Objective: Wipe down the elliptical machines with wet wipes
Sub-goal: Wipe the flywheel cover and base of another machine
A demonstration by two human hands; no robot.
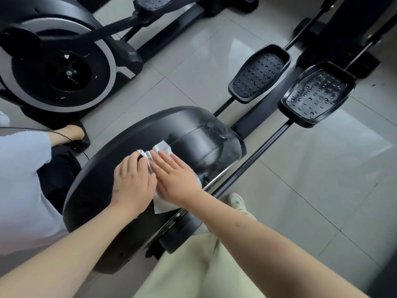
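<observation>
A white wet wipe lies spread on top of the black flywheel housing of the near elliptical machine. My right hand presses flat on the wipe with straight fingers. My left hand rests beside it on the housing, its fingertips curled onto the wipe's crumpled left edge. Part of the wipe shows below my hands, near the housing's right rim. Wet streaks mark the far end of the housing.
Two black studded pedals sit beyond the housing on their rails. A second elliptical with a silver-ringed flywheel stands at the upper left. Another person's bare foot is at the left. The floor is grey tile.
</observation>
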